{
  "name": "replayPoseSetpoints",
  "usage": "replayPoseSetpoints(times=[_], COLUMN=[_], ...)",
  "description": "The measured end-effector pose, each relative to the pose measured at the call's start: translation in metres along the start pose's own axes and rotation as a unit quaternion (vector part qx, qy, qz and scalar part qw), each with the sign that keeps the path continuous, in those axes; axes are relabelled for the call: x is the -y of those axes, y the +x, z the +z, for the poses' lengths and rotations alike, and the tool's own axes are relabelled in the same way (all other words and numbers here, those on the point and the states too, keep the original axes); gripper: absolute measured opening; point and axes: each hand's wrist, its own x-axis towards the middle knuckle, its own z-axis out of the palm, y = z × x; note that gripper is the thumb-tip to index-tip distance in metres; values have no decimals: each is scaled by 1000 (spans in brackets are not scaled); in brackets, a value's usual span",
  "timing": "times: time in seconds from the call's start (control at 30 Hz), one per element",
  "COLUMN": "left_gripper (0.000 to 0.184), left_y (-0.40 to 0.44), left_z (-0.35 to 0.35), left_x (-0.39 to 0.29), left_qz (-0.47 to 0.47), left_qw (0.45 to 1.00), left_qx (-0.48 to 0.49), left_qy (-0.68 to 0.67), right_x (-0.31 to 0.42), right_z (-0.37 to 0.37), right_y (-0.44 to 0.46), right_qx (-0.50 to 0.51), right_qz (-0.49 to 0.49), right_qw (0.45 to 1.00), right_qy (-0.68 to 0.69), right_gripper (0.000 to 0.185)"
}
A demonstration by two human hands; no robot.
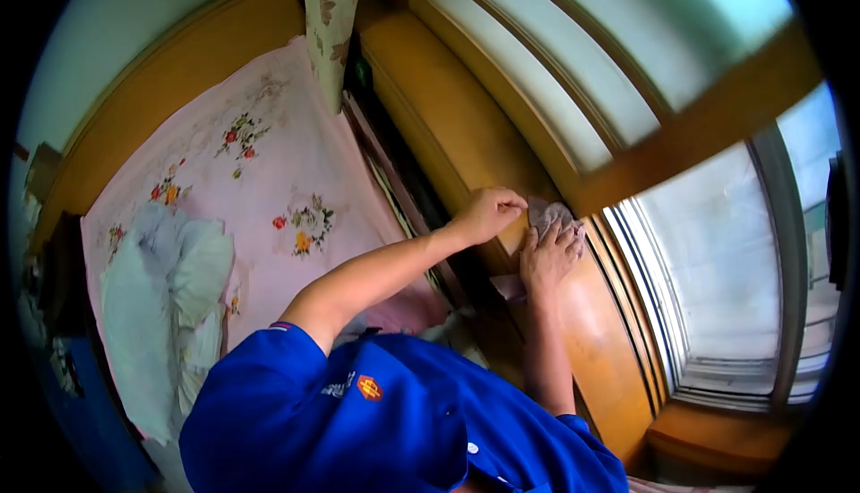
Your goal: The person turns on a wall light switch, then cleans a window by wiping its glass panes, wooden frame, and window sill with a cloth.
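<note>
My right hand [549, 258] lies on a crumpled greyish-purple cloth [557, 221], fingers bent over it, and presses it against the wooden window ledge [587, 332]. Just to the left, my left hand [488, 215] hovers over the ledge with its fingers curled in and the fingertips together. Nothing shows between them. Its fingertips point at the cloth's edge but look apart from it. Below the wrists, a small pale pinkish piece [508, 287] sticks out at the ledge's inner edge.
A wood-framed window [690, 144] with sliding tracks [649, 296] borders the ledge on the right. To the left is a bed with a pink floral sheet [269, 171] and bunched pale bedding [166, 305]. A patterned curtain [330, 27] hangs between bed and window.
</note>
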Motion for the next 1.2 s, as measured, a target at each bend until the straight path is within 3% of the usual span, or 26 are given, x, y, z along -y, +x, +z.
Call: replayPoseSetpoints(times=[0.23,0.3,0.47,0.5,0.57,0.7,0.8,0.9,0.93,1.0,1.2], left_gripper=[16,16,15,15,13,12,9,12,12,14,17], left_y=[84,112,177,183,184,180,180,183,184,180,180], left_z=[-176,-210,-270,-270,-262,-261,-262,-260,-259,-261,-264], left_x=[33,52,96,107,123,115,117,121,121,118,114], left_qz=[12,93,93,95,228,179,140,223,230,163,205], left_qw=[995,989,975,975,913,923,927,894,891,909,873], left_qx=[-61,-61,-74,-70,-158,-145,-124,-160,-162,-125,-145], left_qy=[72,95,190,190,298,310,327,354,357,362,418], right_x=[126,141,153,153,153,165,179,173,169,177,178], right_z=[20,33,40,40,42,41,27,39,42,31,21], right_y=[75,85,106,105,104,108,113,111,110,114,113], right_qx=[37,18,18,2,1,24,12,12,-10,-10,24], right_qz=[61,73,88,71,70,118,92,127,95,95,80], right_qw=[996,995,994,996,995,985,993,986,992,993,995], right_qy=[-44,-70,-62,-59,-77,-126,-69,-106,-86,-70,-46], right_gripper=[64,62,60,60,59,59,60,60,58,58,63])
